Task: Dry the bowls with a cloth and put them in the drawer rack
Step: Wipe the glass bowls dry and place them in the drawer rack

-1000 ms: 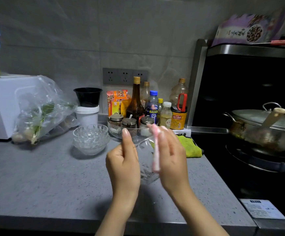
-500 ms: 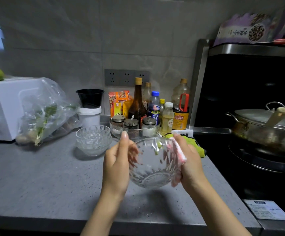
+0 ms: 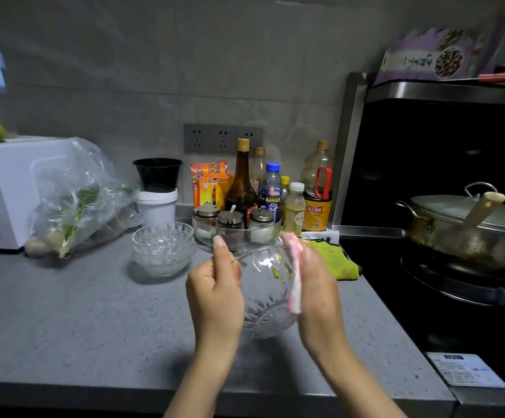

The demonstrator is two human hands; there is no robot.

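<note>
A bowl (image 3: 267,291) is hovering over the table (image 3: 79,312).
Left fingers (image 3: 219,251) are gripping its rim, right fingers (image 3: 313,262) pressing a cloth (image 3: 295,276) on it.

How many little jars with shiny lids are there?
3, side by side in the glass dish: left jar, middle jar, right jar. Others may hide behind them.

Grey speckled counter (image 3: 79,312). Along the back, left to right: white appliance (image 3: 3,191), bag of greens (image 3: 76,200) leaning against it, white tub (image 3: 156,208), glass dish (image 3: 203,233) holding jars, bottles (image 3: 240,188) behind the dish. Stacked bowls (image 3: 163,248) stand just in front of the tub; green cloth (image 3: 335,260) lies crumpled at the right edge.
</note>
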